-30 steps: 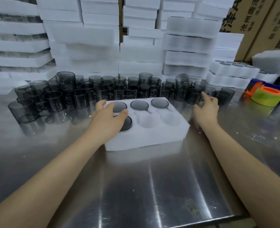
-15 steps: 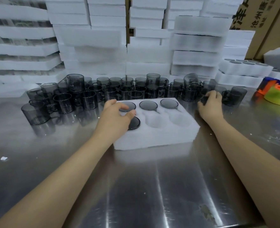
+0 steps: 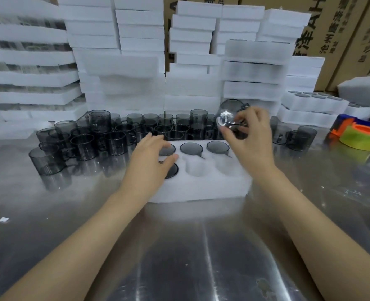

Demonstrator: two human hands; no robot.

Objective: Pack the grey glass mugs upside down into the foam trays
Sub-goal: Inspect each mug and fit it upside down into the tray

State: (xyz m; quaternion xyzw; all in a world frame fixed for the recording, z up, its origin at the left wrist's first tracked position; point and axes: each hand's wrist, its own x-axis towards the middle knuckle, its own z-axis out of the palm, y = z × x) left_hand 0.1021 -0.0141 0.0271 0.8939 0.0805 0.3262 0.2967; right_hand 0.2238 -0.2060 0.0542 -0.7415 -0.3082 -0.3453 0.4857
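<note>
Grey glass mug [image 3: 228, 112], tilted, juts far-left from your right hand's [image 3: 251, 137] pinch above the foam tray [image 3: 201, 189]; your left hand [image 3: 149, 161] lies flat on the tray.

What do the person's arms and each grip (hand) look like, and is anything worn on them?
The left forearm and right forearm are bare; no sleeves show in the frame. The left grip and right grip wear no gloves. No ring, watch or bracelet is visible.

steel table [image 3: 201, 246] — mugs [image 3: 85, 146], foam tray [image 3: 201, 187], tape [image 3: 361, 137]
</note>
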